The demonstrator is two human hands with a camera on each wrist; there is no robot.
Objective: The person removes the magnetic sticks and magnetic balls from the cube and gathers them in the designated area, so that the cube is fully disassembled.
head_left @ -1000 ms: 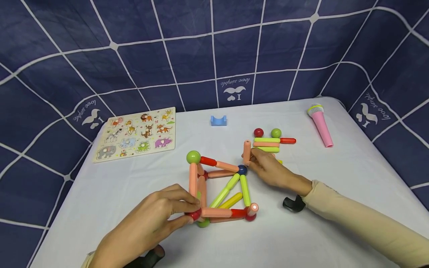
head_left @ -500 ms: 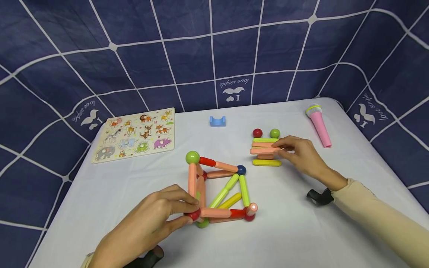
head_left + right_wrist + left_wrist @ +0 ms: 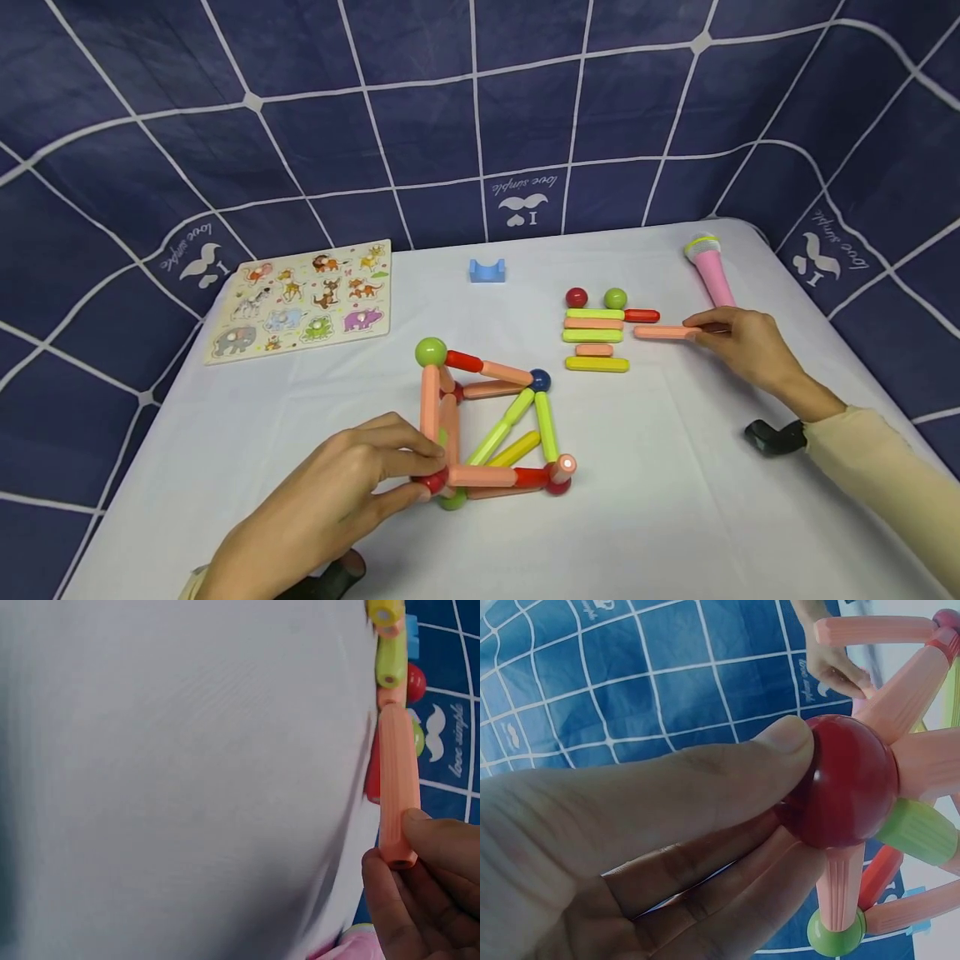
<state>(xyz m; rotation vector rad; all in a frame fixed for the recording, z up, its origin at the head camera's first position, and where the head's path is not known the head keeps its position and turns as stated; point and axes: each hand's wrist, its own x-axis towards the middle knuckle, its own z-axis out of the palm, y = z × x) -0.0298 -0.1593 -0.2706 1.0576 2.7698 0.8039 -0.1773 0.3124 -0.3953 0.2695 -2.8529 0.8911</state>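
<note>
Frame (image 3: 483, 477), just right of the left hand (image 3: 330, 483), looks partly built: one raised stick (image 3: 564, 468) has a bare end, and loose sticks (image 3: 597, 364) and two balls (image 3: 577, 297) lie left of the right hand (image 3: 750, 346). The left hand pinches the frame's red ball (image 3: 847, 780); the right, well apart, pinches a pink stick (image 3: 663, 332). Beneath both spreads a white surface (image 3: 660, 525); beyond them hangs a blue gridded curtain (image 3: 420, 92).
</note>
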